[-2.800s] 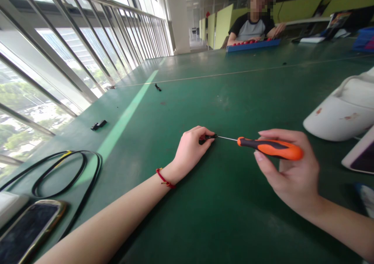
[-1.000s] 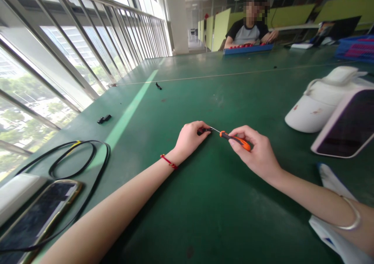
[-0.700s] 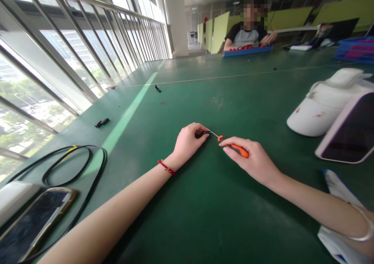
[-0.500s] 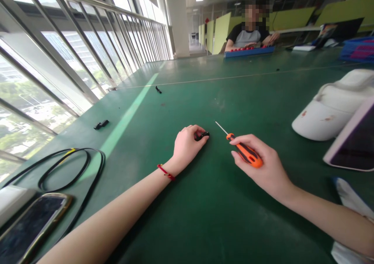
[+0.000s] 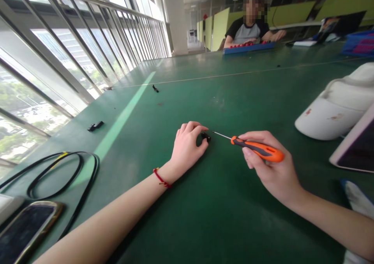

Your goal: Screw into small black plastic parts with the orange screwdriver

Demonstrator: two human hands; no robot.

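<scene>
My left hand [image 5: 188, 147], with a red cord bracelet on its wrist, rests on the green table. Its thumb and bent fingers curl around a small black part [image 5: 206, 137], which looks pinched loosely between them; the fingers hide some of it. My right hand [image 5: 277, 170] grips an orange and black screwdriver [image 5: 260, 148] by the handle. The thin metal shank points left, nearly level, and its tip is a short way right of the black part, not touching it.
On the green table [image 5: 222, 217], two more small black parts [image 5: 96, 126] [image 5: 155, 88] lie to the left. A coiled black cable [image 5: 96, 166] and a phone [image 5: 29, 225] sit near left. At right stand a white bottle [image 5: 330, 112] and another phone [image 5: 356, 147]. A person [image 5: 248, 30] sits opposite behind a blue tray [image 5: 248, 49].
The screwdriver tip was at the black part, then came away; the handle has since swung to lie flatter. My left fingers have loosened and the black part has turned between them.
</scene>
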